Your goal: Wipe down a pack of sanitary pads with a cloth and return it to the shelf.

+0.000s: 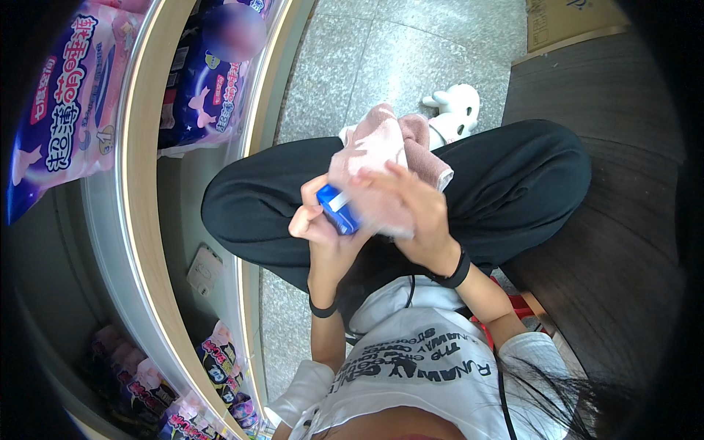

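My left hand (329, 228) grips a small blue packet (337, 209) with a white stripe; its far end is hidden by cloth. A pink and white towel (379, 137) is bunched in my right hand (421, 212), fingers spread over it. The towel's lower part meets the packet and looks blurred there. Both hands are close together above my lap, between my bent knees in black trousers (258, 187).
Shelves (144, 220) on the left hold purple and pink packs (71, 104) and a phone-like object (204, 269). A white animal-shaped item (456, 113) is on the tiled floor (363, 49). A dark wooden panel (594, 165) and a cardboard box (572, 25) stand right.
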Action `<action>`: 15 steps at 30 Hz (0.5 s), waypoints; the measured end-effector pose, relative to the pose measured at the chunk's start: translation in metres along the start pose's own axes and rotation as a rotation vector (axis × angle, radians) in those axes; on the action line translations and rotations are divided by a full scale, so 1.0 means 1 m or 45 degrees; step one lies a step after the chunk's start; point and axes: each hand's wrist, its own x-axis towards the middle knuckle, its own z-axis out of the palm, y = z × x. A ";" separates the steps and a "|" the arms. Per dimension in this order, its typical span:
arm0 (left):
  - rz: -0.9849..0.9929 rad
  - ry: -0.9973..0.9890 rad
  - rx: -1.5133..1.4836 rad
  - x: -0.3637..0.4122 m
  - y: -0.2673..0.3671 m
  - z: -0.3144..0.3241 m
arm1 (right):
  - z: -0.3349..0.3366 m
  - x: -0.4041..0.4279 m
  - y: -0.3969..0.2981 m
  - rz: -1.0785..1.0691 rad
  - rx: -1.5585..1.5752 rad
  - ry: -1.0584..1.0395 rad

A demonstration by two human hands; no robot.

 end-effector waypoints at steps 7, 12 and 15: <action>-0.179 -0.284 0.290 -0.006 0.003 -0.012 | 0.011 -0.002 -0.025 0.017 0.148 0.100; -0.278 -0.231 0.316 0.002 0.016 -0.007 | -0.007 -0.001 -0.008 -0.058 -0.027 0.040; -0.096 -0.163 0.282 0.016 0.012 -0.007 | -0.016 -0.007 -0.003 0.621 0.304 0.454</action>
